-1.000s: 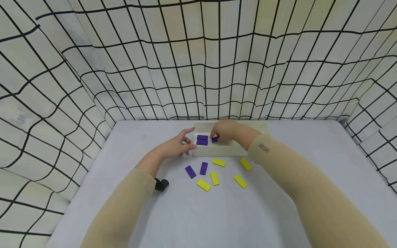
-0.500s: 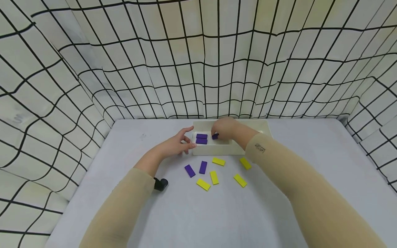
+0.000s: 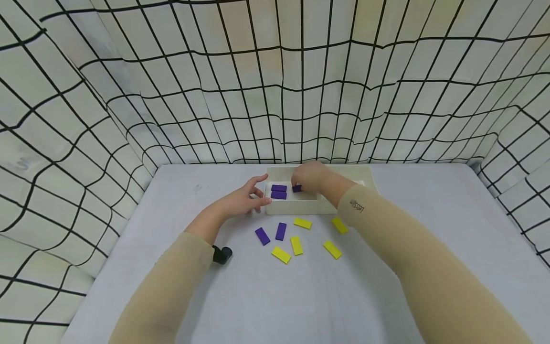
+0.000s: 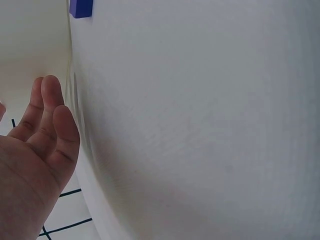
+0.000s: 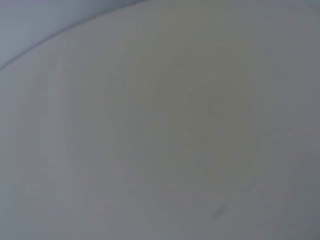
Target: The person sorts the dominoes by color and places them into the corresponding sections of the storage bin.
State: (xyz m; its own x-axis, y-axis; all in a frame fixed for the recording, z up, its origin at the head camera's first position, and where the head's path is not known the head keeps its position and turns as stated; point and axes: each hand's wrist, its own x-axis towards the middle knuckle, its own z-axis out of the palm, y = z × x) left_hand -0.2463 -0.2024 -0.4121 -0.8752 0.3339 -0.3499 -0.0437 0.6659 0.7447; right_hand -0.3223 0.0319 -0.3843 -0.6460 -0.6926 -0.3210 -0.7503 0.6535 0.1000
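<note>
A white box (image 3: 292,207) stands near the back of the table. Inside its left part two purple blocks (image 3: 278,195) lie one behind the other. My right hand (image 3: 311,176) reaches into the box and pinches a third purple block (image 3: 297,189) just right of that pair; its fingertips are partly hidden. At the box's left end, my left hand (image 3: 241,198) spreads thumb and index finger along the end wall, the other fingers loosely bent. The left wrist view shows the relaxed fingers of this hand (image 4: 40,150). Only a blurred pale surface fills the right wrist view.
In front of the box, two purple blocks (image 3: 280,231) and several yellow blocks (image 3: 296,245) lie scattered on the white table (image 3: 258,306). A black wrist device (image 3: 222,255) sits by the left sleeve. White walls with black netting (image 3: 258,95) enclose the back and sides.
The right hand and its purple block have shifted only slightly within the box, and the block now looks more level. The left hand stays at the box's left end. The view has tilted slightly.
</note>
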